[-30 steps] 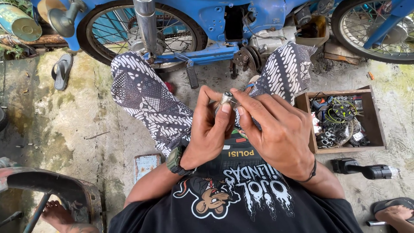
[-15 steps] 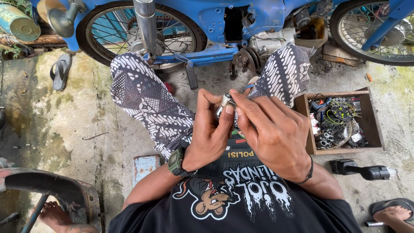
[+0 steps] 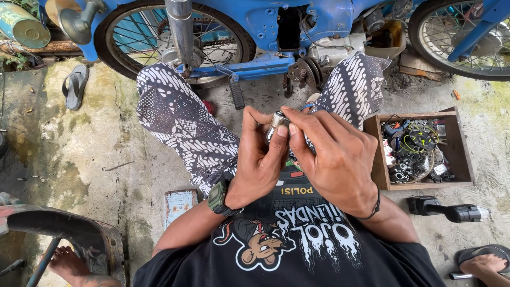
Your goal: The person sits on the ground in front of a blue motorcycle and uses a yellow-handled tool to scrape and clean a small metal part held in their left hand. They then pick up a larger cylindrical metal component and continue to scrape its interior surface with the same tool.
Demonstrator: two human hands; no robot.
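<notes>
The person's left hand (image 3: pixel 260 159) and right hand (image 3: pixel 332 159) both pinch a small silvery metal cylindrical part (image 3: pixel 276 123) at chest height, between the patterned-trousered knees. Fingertips should probably grip firmly and turn gently. A wooden box of tangled parts (image 3: pixel 419 149) sits at three o'clock; the blue motorcycle (image 3: pixel 297 26) stands at twelve.

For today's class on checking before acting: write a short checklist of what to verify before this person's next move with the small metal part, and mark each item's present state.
1. Small metal part pinched by both hands: ok.
2. Left hand supports it from below: ok.
3. Right hand fingertips on its top: ok.
4. Part's far end visible: cannot tell, fingers cover it.
5. Wooden parts box beside the right knee: ok.
6. Blue motorbike standing just ahead: ok.
</notes>
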